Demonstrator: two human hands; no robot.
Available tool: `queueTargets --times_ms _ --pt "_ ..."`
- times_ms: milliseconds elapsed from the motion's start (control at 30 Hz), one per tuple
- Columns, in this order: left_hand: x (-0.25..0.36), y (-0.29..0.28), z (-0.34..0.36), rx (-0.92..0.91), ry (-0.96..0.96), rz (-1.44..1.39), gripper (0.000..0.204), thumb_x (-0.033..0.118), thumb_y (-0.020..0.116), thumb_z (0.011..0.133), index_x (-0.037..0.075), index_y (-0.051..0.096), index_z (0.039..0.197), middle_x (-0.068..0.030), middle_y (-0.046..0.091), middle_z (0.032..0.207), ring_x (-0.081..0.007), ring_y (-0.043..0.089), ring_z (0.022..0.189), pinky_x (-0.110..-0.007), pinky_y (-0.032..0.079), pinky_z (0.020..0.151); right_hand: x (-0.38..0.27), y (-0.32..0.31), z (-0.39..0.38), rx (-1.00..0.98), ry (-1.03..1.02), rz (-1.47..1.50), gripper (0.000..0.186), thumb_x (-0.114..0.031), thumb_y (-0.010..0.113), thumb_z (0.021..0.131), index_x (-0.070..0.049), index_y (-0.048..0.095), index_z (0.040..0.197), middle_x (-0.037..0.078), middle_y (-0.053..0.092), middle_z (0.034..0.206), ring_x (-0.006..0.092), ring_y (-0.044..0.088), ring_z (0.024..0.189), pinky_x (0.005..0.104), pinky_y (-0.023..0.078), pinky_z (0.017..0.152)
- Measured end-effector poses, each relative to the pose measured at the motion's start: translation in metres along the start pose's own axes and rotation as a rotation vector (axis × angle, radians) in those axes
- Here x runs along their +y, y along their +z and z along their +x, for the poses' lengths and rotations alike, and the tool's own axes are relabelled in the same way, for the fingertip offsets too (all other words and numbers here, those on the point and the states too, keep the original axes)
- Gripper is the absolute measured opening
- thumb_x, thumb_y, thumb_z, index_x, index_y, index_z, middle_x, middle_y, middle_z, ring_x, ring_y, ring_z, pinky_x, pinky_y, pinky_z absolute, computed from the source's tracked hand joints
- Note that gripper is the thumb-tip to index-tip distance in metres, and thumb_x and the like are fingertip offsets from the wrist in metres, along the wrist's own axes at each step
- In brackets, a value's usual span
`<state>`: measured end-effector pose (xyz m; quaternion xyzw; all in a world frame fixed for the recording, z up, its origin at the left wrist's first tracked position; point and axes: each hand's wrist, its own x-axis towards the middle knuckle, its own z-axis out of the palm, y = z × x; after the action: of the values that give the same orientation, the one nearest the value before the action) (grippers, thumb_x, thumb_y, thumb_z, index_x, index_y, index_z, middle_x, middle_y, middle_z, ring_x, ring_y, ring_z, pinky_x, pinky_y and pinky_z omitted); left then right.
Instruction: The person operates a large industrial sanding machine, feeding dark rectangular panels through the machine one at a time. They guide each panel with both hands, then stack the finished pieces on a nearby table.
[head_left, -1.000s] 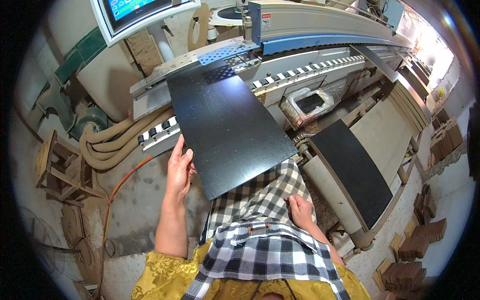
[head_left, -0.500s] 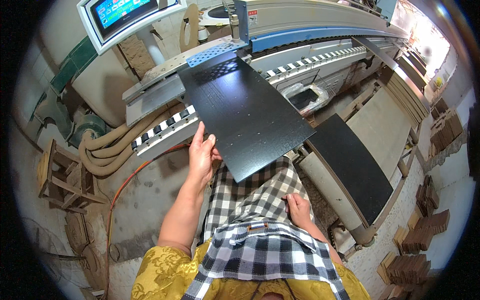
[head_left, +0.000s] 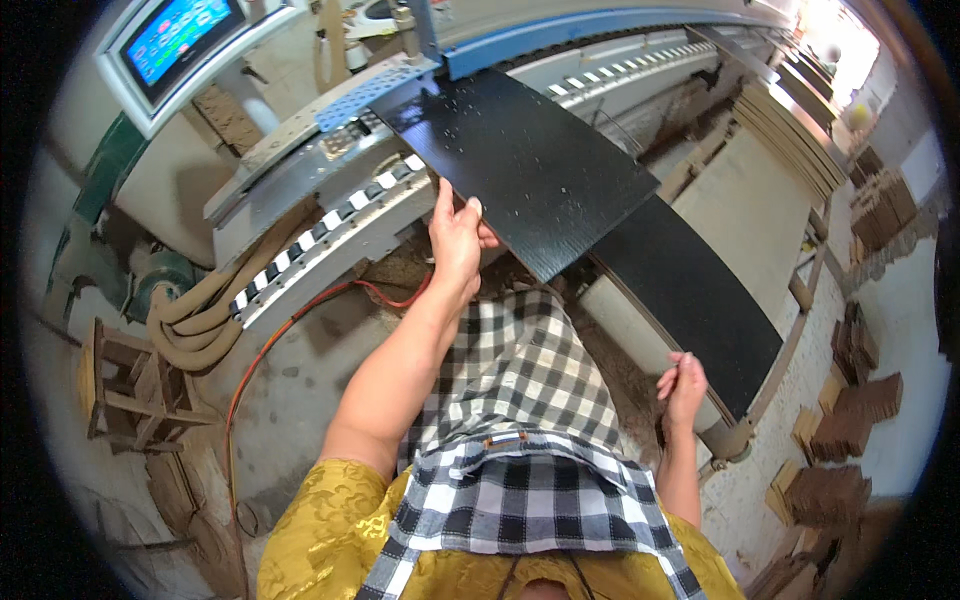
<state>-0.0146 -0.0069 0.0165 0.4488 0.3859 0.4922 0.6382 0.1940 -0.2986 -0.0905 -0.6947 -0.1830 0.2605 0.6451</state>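
The far upper right is flooded with light from a bright opening; a wooden stool is set on the grey floor at left.

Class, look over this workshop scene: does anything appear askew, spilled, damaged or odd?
Pale specks are scattered over the black panel held by the left hand, standing out against its dark surface. Whether dust or chipping, I cannot tell.

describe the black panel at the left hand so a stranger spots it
Find the long grey and blue machine along the top. From its blue perforated metal plate, a glossy black rectangular panel slants down rightward. Unlike the flat black board lying farther right, it is held by the left hand.
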Motion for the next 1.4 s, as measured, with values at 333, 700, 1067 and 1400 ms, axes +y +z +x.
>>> queueTargets --times_ms 333,700,1067,1400 --pt "-0.150 0.061 0.022 -0.422 -0.210 0.556 0.055 0.009 0.047 0.081 0.007 0.032 0.134 -0.0136 0.063 0.080 -0.0221 0.062 0.068 -0.034 0.048 0.061 0.050 -0.162 0.039 0.758 -0.203 -0.394 0.034 -0.022 0.047 0.091 0.001 0.050 0.116 0.012 0.056 0.111 0.0196 0.052 0.102 0.0299 0.038 0.091" --pt "-0.195 0.078 0.044 -0.564 -0.124 1.031 0.071 0.016 0.063 0.075 0.012 0.028 0.137 -0.0207 0.052 0.118 -0.0295 0.056 0.096 -0.036 0.043 0.085 0.069 -0.200 0.049 0.691 -0.014 -0.402 0.048 -0.022 0.052 0.088 0.007 0.042 0.125 0.019 0.048 0.124 0.0241 0.046 0.113 0.0319 0.033 0.096" --pt "-0.161 0.044 0.002 -0.328 -0.508 0.408 0.011 0.009 0.063 0.079 0.002 0.055 0.078 -0.0050 0.056 0.071 -0.0140 0.054 0.059 -0.030 0.051 0.056 0.081 -0.255 -0.012 0.631 0.229 -0.437 0.041 -0.032 0.047 0.090 0.006 0.059 0.096 0.010 0.061 0.084 0.0188 0.053 0.077 0.0313 0.041 0.072" --pt "-0.050 -0.035 -0.050 -0.165 -0.293 0.089 0.033 0.011 0.060 0.083 0.001 0.046 0.111 -0.0067 0.060 0.081 -0.0104 0.057 0.064 -0.021 0.048 0.053 0.047 -0.179 -0.017 0.455 0.008 -0.290 0.048 -0.039 0.048 0.089 0.006 0.061 0.097 0.009 0.061 0.091 0.0164 0.052 0.081 0.0295 0.040 0.076"
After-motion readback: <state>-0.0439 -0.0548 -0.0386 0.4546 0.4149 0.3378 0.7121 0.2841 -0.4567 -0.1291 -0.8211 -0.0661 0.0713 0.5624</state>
